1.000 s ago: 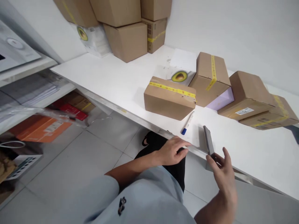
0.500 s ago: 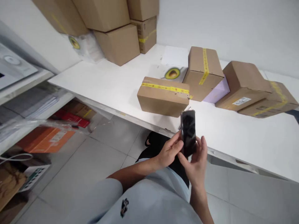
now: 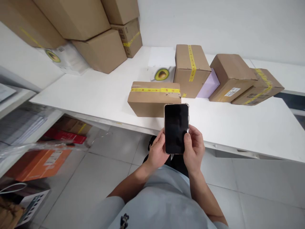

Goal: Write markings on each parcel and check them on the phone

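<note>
A smartphone [image 3: 175,127] in a clear case stands upright in my hands, its dark screen facing me. My left hand [image 3: 158,150] grips its lower left edge. Closed on the lower right edge is my right hand [image 3: 193,148], with the thumb lying over the screen. The fingers behind the phone are hidden. Just beyond it, a taped cardboard box [image 3: 150,101] lies on the white table [image 3: 102,95]; the phone covers that box's lower right corner.
More cardboard boxes [image 3: 192,68] line the table's back, with a lilac box [image 3: 209,84] and a white avocado-print box [image 3: 162,58] among them. Large cartons [image 3: 102,51] are stacked at the back left. A shelf [image 3: 47,125] holds papers at left, near an orange box [image 3: 40,162].
The phone has turned from a slanted angle to face me squarely and appears larger. Both hands now hold its sides. My view has shifted rightward.
</note>
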Demonstrator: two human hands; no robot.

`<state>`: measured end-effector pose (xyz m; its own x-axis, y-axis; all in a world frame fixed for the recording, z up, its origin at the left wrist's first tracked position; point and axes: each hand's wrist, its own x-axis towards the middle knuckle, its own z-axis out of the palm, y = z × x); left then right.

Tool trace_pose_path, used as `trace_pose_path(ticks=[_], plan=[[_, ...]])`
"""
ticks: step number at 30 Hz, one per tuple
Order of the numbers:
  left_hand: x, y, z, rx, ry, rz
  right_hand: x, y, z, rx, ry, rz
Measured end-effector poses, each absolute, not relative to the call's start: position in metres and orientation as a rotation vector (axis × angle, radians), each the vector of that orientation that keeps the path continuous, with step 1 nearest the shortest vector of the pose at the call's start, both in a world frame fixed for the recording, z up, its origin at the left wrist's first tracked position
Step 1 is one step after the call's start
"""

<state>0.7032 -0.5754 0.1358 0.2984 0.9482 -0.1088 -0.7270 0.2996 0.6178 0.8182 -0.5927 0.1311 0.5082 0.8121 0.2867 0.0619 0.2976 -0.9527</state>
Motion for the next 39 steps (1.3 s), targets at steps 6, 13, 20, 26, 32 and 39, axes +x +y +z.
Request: trace_pose_path(ticks=[6, 13, 20, 26, 32, 39], plan=[[0.710, -0.577, 0.138, 0.478, 0.585, 1.291, 0.801, -0.590, 0.119, -1.137, -0.896, 0.495], [0.714, -0.582, 0.133, 0.476, 0.697, 1.419, 0.795, -0.592, 0.122, -1.047, -0.894, 0.530], [0.718, -0.569, 0.143, 0.567, 0.706, 1.584, 0.794, -0.580, 0.127, -0.918, -0.891, 0.686], [0.717, -0.566, 0.149, 0.613, 0.714, 1.610, 0.793, -0.573, 0.130, -0.859, -0.836, 0.796], [0.717, -0.567, 0.150, 0.541, 0.727, 1.541, 0.797, -0.575, 0.132, -0.890, -0.852, 0.839], [0.718, -0.564, 0.154, 0.538, 0.686, 1.471, 0.800, -0.579, 0.138, -0.928, -0.907, 0.806]])
